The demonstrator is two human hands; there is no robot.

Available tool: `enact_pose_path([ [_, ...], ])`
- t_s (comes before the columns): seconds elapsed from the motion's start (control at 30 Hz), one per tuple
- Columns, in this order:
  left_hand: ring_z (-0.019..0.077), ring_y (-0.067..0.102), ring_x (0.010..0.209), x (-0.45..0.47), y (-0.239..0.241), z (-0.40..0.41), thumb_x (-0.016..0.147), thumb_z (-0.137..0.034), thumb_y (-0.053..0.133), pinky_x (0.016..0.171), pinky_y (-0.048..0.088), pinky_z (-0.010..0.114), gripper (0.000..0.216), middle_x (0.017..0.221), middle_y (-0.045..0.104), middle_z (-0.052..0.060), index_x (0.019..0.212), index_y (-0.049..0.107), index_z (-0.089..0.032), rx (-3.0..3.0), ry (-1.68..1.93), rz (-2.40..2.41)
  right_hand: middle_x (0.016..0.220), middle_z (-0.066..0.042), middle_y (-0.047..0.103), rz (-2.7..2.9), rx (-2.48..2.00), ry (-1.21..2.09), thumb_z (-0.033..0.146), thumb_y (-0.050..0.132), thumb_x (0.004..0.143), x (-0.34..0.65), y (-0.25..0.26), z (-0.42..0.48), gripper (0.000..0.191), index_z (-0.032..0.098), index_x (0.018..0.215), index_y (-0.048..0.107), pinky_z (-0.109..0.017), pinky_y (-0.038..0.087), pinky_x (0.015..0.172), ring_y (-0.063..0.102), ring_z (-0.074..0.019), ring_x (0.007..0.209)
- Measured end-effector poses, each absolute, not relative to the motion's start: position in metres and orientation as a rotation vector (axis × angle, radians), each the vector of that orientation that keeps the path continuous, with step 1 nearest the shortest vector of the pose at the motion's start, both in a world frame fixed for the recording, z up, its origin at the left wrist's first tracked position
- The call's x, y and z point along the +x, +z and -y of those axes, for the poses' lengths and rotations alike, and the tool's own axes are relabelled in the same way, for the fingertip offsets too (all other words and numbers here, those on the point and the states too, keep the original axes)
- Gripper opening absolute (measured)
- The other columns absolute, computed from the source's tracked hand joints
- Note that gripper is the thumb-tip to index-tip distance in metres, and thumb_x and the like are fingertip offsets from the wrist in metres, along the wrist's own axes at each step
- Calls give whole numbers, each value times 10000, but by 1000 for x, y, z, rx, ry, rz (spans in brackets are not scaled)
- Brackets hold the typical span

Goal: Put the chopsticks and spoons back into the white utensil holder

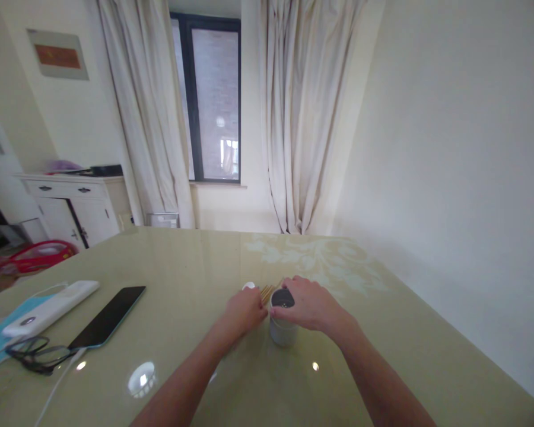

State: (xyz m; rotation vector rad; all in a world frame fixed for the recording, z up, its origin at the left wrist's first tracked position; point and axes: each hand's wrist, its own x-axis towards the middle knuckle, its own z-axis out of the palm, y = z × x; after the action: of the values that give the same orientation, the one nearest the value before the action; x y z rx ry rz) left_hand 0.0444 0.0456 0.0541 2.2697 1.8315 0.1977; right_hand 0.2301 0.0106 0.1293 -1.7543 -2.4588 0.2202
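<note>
My right hand [309, 301] is closed around the top of a small grey-white round canister [283, 333], which stands upright on the table. Its dark round top [283, 298] bears small gold specks and lies between thumb and fingers. Just left of the canister is my left hand [245, 309], fingers curled together; whatever they may hold is hidden. Several thin tan sticks [266, 292] show between the two hands, on the far side. A small white round thing [248, 285] is partly visible behind my left hand.
On the glossy table [196, 273], to the left, lie a black phone [109, 316], a white power bank [51, 308], glasses [40, 354], a blue face mask [13, 326] and a white cable [60, 382]. A wall [463, 178] runs along the right side.
</note>
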Motion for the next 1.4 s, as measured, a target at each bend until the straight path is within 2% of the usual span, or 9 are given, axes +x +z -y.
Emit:
enact_pose_path([
  [0.1, 254, 739, 869, 34, 81, -46, 933, -262, 562, 775, 511, 329, 180, 942, 785, 125, 919, 720, -176, 2233, 464, -1780, 1279, -186, 715, 2382, -1677, 308, 670, 710, 843, 237, 135, -14, 639, 160, 1228, 721, -424, 503, 984, 675, -357, 1177],
  [0.2, 172, 684, 714, 31, 112, -35, 994, -312, 524, 662, 470, 260, 176, 823, 766, 40, 1003, 657, -198, 2191, 806, -1424, 1315, -167, 711, 2178, -1430, 499, 609, 613, 950, 243, 146, -17, 554, 155, 1254, 705, -408, 504, 1032, 659, -305, 1222],
  [0.3, 141, 644, 686, 38, 134, -17, 1026, -404, 501, 635, 462, 231, 234, 805, 745, 5, 1039, 634, -211, 2131, 1027, -1097, 1114, -102, 762, 1974, -1105, 784, 576, 519, 1009, 242, 155, -17, 456, 184, 1146, 707, -352, 578, 865, 714, -232, 1008],
  [0.43, 158, 663, 786, 42, 141, -10, 1027, -462, 499, 730, 500, 250, 307, 867, 752, 23, 997, 666, -207, 2122, 1064, -1010, 870, -61, 719, 1682, -917, 885, 625, 575, 967, 241, 163, -15, 447, 191, 932, 678, -301, 575, 640, 690, -194, 768],
  [0.6, 180, 670, 804, 29, 107, -40, 1002, -376, 506, 740, 479, 282, 278, 884, 767, 35, 921, 705, -200, 2191, 841, -1350, 815, -42, 694, 1521, -999, 693, 618, 635, 933, 263, 164, -23, 415, 204, 911, 657, -309, 585, 649, 669, -178, 697],
  [0.73, 232, 708, 912, 31, 67, -54, 947, -279, 573, 789, 482, 312, 180, 972, 783, 71, 928, 738, -210, 2326, 434, -1589, 801, -35, 713, 1759, -1175, 698, 485, 617, 945, 273, 153, -34, 288, 203, 891, 639, -312, 579, 668, 698, -186, 696],
  [0.87, 265, 723, 978, 37, 43, -54, 950, -249, 551, 805, 499, 329, 195, 1064, 758, 108, 983, 738, -206, 2397, 267, -1749, 811, -45, 745, 1929, -1316, 722, 354, 551, 959, 265, 139, -40, 211, 195, 852, 640, -288, 557, 671, 727, -181, 708],
  [1.03, 271, 731, 1034, 39, 37, -53, 956, -249, 540, 841, 526, 338, 212, 1123, 740, 124, 1037, 732, -211, 2423, 123, -1769, 812, -50, 768, 2005, -1437, 691, 355, 479, 1010, 259, 132, -43, 318, 189, 811, 663, -275, 524, 673, 729, -170, 686],
  [1.4, 327, 743, 1087, 45, 37, -48, 945, -285, 565, 872, 564, 384, 240, 1132, 769, 171, 1060, 752, -189, 2314, 32, -1844, 772, -30, 755, 2004, -1494, 619, 230, 592, 949, 258, 124, -47, 154, 186, 830, 679, -263, 477, 644, 704, -157, 652],
])
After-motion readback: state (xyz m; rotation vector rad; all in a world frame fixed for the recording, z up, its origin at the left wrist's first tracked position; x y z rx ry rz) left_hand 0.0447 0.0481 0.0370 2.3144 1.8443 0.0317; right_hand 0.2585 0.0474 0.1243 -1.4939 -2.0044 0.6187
